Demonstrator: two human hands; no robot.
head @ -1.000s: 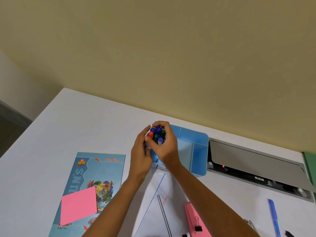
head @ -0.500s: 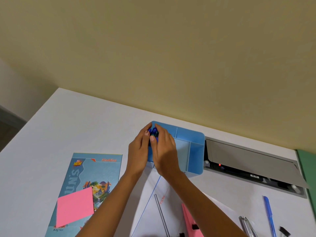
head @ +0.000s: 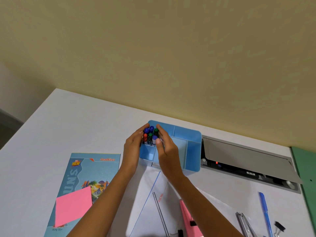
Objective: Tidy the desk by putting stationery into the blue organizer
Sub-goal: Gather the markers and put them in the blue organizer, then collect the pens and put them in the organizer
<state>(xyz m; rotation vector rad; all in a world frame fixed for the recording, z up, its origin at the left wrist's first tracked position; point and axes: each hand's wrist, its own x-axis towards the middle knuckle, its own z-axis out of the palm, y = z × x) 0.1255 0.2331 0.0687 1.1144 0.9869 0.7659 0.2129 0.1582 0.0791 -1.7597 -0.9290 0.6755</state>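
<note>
The blue organizer (head: 194,151) stands on the white desk by the wall. A bundle of markers (head: 150,135) with blue, green, red and purple caps stands upright in its back left compartment. My left hand (head: 134,147) lies against the left side of the bundle and my right hand (head: 166,149) against its right side. The fingers of both hands are nearly straight and touch the caps without wrapping round them. The organizer's other compartments look empty where they show.
A blue notebook (head: 95,170) with a pink sticky pad (head: 72,206) lies at the left. White paper (head: 148,202), a metal ruler (head: 159,214) and a pink pad (head: 187,218) lie between my arms. A blue pen (head: 265,212), a metal tool (head: 243,224) and a binder clip (head: 279,226) lie at the right. A grey cable hatch (head: 244,156) sits beside the organizer.
The marker bundle went down into the back left compartment. Both hands, closed over it half a second ago, have spread apart so the caps show.
</note>
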